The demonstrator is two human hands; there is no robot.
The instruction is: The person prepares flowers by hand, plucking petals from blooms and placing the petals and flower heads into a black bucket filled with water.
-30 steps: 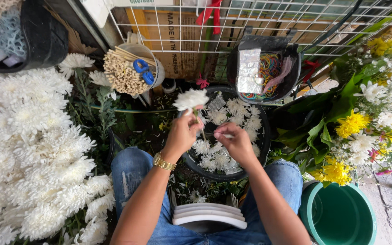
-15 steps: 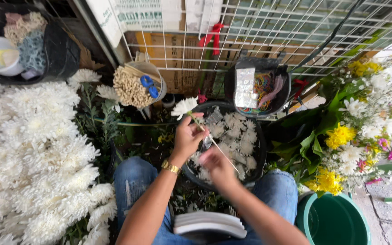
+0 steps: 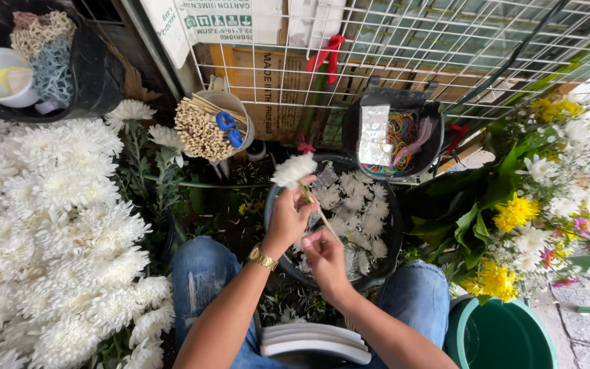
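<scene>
My left hand (image 3: 289,217) grips the short stem of a white chrysanthemum head (image 3: 293,169) and holds it up over a black basin (image 3: 276,254). The basin is full of several cut white flower heads (image 3: 360,212). My right hand (image 3: 325,254) is just below the left one, fingers pinched on a thin wooden stick (image 3: 329,225) that runs up to the flower's stem. A gold watch (image 3: 262,257) sits on my left wrist. My knees in blue jeans (image 3: 203,277) flank the basin.
A big mass of white chrysanthemums (image 3: 49,232) fills the left. A cup of wooden sticks with blue scissors (image 3: 214,126) and a black tub of rubber bands (image 3: 397,133) stand behind the basin, against a wire grid (image 3: 411,48). Mixed flowers (image 3: 534,212) and a green bucket (image 3: 500,335) are at right.
My left hand has lifted the flower slightly left and higher. My right hand has drawn back toward me and down along the stick.
</scene>
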